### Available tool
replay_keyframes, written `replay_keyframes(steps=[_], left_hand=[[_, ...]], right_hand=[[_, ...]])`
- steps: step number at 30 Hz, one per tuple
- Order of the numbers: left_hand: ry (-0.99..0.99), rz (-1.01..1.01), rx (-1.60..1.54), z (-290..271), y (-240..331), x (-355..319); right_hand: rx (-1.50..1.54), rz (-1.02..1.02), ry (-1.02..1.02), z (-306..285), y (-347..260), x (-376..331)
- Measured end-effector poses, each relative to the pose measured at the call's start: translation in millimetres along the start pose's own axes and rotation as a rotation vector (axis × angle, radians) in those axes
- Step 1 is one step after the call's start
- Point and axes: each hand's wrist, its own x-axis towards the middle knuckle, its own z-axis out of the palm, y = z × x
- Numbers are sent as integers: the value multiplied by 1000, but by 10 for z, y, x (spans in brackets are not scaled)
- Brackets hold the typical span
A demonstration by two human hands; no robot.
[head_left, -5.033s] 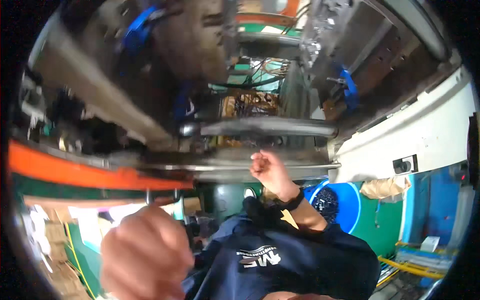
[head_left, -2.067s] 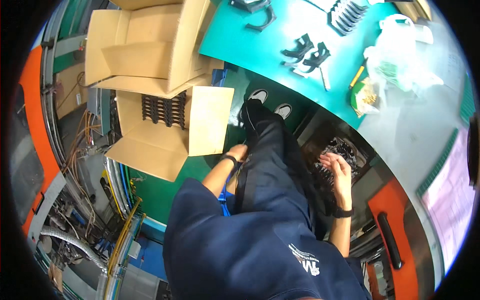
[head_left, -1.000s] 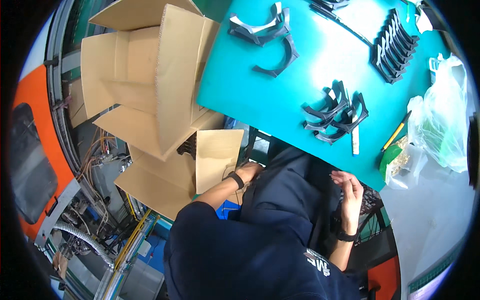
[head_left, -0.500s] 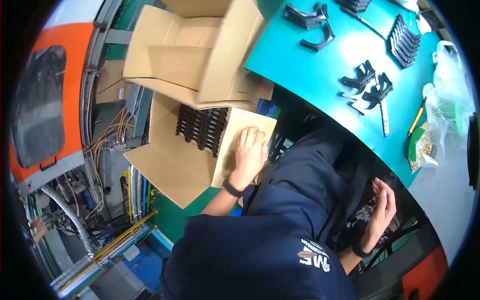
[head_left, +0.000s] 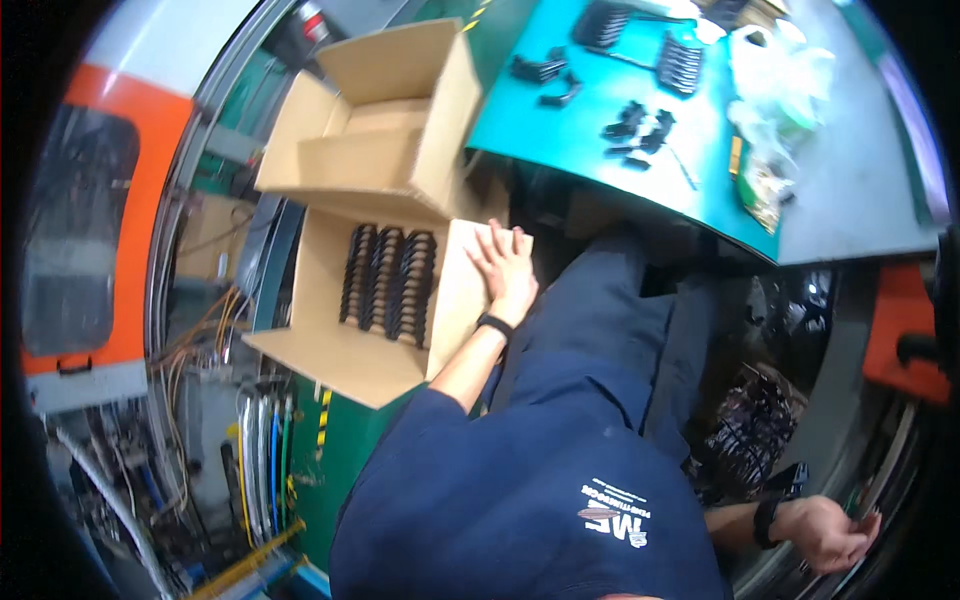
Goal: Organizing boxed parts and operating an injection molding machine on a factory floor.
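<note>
My left hand [head_left: 508, 275] lies on the raised flap of an open cardboard box [head_left: 390, 375], palm down with its fingers spread. Inside that box, several black curved plastic parts [head_left: 388, 285] stand stacked in three rows. My right hand [head_left: 828, 535] is far off to the lower right, beyond my body. Its fingers are curled, and what they hold, if anything, is hidden. Nearest to it is a bin or bag of black, shiny pieces [head_left: 752, 425], partly in shadow under the table's side.
A second open cardboard box [head_left: 360, 155] sits beyond the first. On the green table [head_left: 560, 130] lie black curved parts [head_left: 640, 130], a stacked row of them [head_left: 680, 65] and clear plastic bags [head_left: 780, 75]. An orange-and-grey machine [head_left: 165, 200] with cables and hoses stands at left.
My right hand has swung from beside the table edge down to the lower right, and its fingers have curled. The left hand stays on the flap, its fingers now spread. The view has shifted.
</note>
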Motion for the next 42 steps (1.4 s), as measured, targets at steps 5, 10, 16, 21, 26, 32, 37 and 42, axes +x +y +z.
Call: replay_keyframes(steps=[5, 10, 16, 21, 26, 32, 37, 42], left_hand=[[50, 173, -123, -467, -61, -97], [-106, 322, -422, -297, -567, 142], [-86, 467, -829, -852, -753, 92], [-33, 332, -511, -685, -584, 23], [25, 386, -353, -733, -267, 38], [155, 502, -63, -547, 258, 25], [194, 476, 223, -128, 603, 129], [-89, 586, -92, -16, 679, 385]], right_hand=[[112, 144, -244, -227, 186, -25], [485, 642, -512, 74, -231, -102], [543, 683, -485, 352, -320, -151], [580, 472, -143, 655, -357, -48], [574, 577, -329, 1258, -269, 145], [664, 891, -397, 1264, -394, 320], [683, 962, -431, 615, -420, 332], [601, 880, -289, -200, -490, 224]])
